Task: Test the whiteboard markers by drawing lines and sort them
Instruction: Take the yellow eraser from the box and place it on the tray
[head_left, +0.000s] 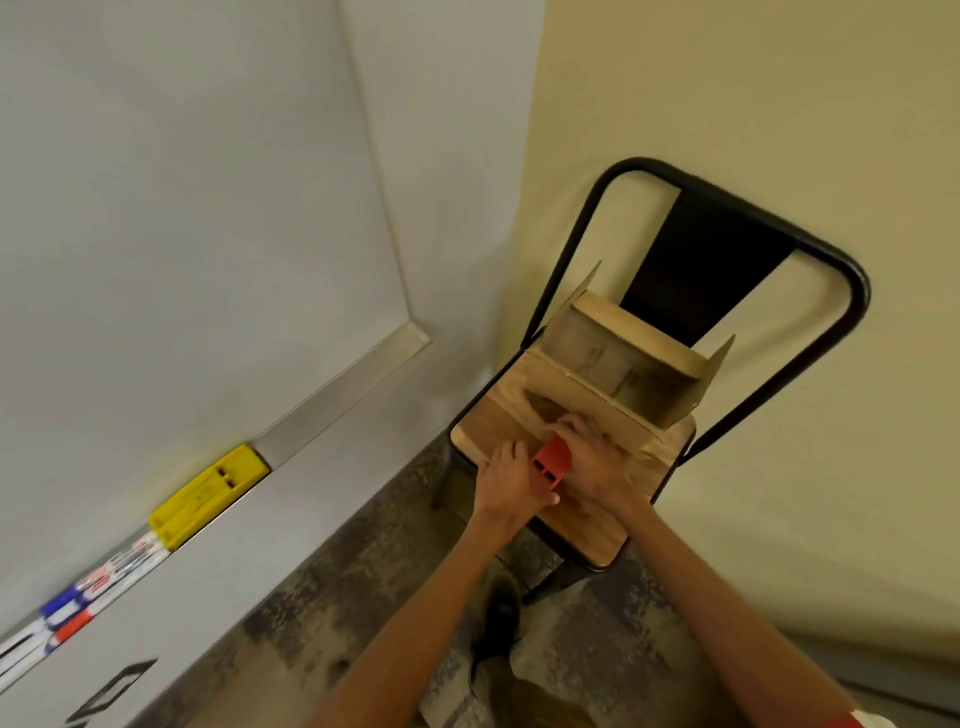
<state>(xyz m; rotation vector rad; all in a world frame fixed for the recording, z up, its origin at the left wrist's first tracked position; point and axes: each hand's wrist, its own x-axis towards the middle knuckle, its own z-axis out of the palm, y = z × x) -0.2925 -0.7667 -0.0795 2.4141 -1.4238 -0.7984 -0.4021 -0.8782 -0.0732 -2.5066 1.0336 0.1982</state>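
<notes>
Head view, far left: the markers (78, 608) lie in a row on the ledge (343, 384) under the whiteboard (182, 208), untouched, with caps in blue and red. A yellow block (208, 496) sits on the same ledge just beside them. No drawn lines show on the board.

To the right, both hands work over a chair (852, 291). The left hand (506, 478) grips the near side of a red block (551, 465), fingers curled round it with the thumb below. The right hand (592, 452) holds its far side, fingers bent over the top. Behind the hands an open cardboard box (623, 364) stands on the wooden seat (602, 540).

The step seems to be setting out the red block as a sorting place. To do it well, lay it flat on the bare seat in front of the box, away from the seat's edge, with the slotted face up. Let go only once it rests steady, then reach back left for a marker.
</notes>
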